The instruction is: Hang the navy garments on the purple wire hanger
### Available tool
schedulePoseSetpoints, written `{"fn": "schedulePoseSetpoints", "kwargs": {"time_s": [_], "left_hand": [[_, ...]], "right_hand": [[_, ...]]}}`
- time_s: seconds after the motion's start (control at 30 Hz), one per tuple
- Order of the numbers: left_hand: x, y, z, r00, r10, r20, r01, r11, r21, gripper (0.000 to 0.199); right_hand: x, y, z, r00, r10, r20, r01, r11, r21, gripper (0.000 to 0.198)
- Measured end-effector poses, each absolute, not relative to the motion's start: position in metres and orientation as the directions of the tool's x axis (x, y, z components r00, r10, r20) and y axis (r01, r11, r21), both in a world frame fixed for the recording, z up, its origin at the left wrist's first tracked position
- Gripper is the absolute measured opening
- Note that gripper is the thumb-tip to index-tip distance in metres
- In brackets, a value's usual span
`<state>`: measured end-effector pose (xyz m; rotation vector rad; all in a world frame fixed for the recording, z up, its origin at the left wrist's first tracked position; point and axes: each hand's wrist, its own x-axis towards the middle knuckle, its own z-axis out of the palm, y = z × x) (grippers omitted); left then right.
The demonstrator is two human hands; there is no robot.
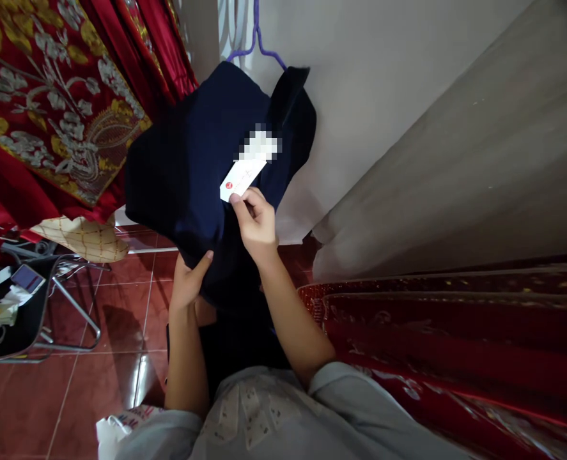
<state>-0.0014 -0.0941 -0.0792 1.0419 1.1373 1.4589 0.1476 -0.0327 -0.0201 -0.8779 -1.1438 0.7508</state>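
Observation:
A dark navy garment [206, 140] with a collar hangs on a purple hanger [256, 39] in front of me. My right hand [257, 220] pinches the lower end of a white paper tag [241, 177], which lies against the front of the garment. A small red mark shows on the tag, and its upper part is blurred out. Lower down, my left hand [190, 278] grips the bottom of the garment, thumb on the front and the other fingers hidden behind the cloth.
Red fabric with gold and silver embroidery [57, 89] hangs at upper left. A black chair [29, 326] at left carries a phone [28, 278] and papers. Grey cloth [431, 166] drapes on the right, above red decorated fabric [456, 345]. Red tiles [120, 306] cover the floor.

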Motion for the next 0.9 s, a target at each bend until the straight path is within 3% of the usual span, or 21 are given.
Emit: {"fn": "schedulePoseSetpoints", "kwargs": {"time_s": [0.07,0.17,0.27,0.33,0.47,0.53,0.63,0.73,0.8,0.9], "left_hand": [[-0.001,-0.095,-0.076,-0.144,0.988,0.057,-0.193,-0.085,0.978,0.051],[-0.006,-0.092,-0.074,-0.193,0.98,0.046,-0.229,-0.09,0.969,0.049],[-0.012,-0.085,-0.074,-0.402,0.912,0.088,-0.154,-0.161,0.975,0.042],[-0.012,-0.083,-0.072,-0.536,0.815,0.221,0.011,-0.255,0.967,0.036],[0.007,-0.094,-0.058,-0.648,0.584,0.489,0.332,-0.361,0.872,0.043],[0.022,-0.104,-0.049,-0.633,0.541,0.555,0.397,-0.388,0.832,0.039],[0.044,-0.117,-0.046,-0.466,0.663,0.586,0.334,-0.482,0.81,0.026],[0.062,-0.123,-0.052,-0.245,0.814,0.526,0.176,-0.496,0.85,0.036],[0.072,-0.125,-0.056,-0.154,0.87,0.468,0.097,-0.458,0.884,0.049],[0.079,-0.125,-0.054,-0.125,0.923,0.364,0.029,-0.363,0.931,0.048]], "right_hand": [[0.146,-0.023,-0.023,0.197,0.858,0.475,0.053,0.474,-0.879,0.025],[0.151,-0.023,-0.032,0.078,0.952,0.296,0.161,0.281,-0.946,0.024],[0.165,-0.038,-0.037,0.035,0.996,0.086,0.308,0.071,-0.949,0.029],[0.177,-0.055,-0.036,-0.01,0.999,0.049,0.365,0.049,-0.93,0.034],[0.19,-0.086,-0.029,-0.166,0.984,0.071,0.244,0.111,-0.963,0.034],[0.188,-0.094,-0.031,-0.117,0.991,0.065,0.082,0.075,-0.994,0.034],[0.177,-0.095,-0.043,0.155,0.988,-0.022,-0.175,0.006,-0.985,0.037],[0.165,-0.092,-0.051,0.394,0.916,-0.07,-0.301,0.057,-0.952,0.038],[0.162,-0.092,-0.05,0.426,0.903,-0.045,-0.273,0.081,-0.959,0.042],[0.167,-0.099,-0.04,0.244,0.968,0.06,-0.135,0.095,-0.986,0.044]]}}
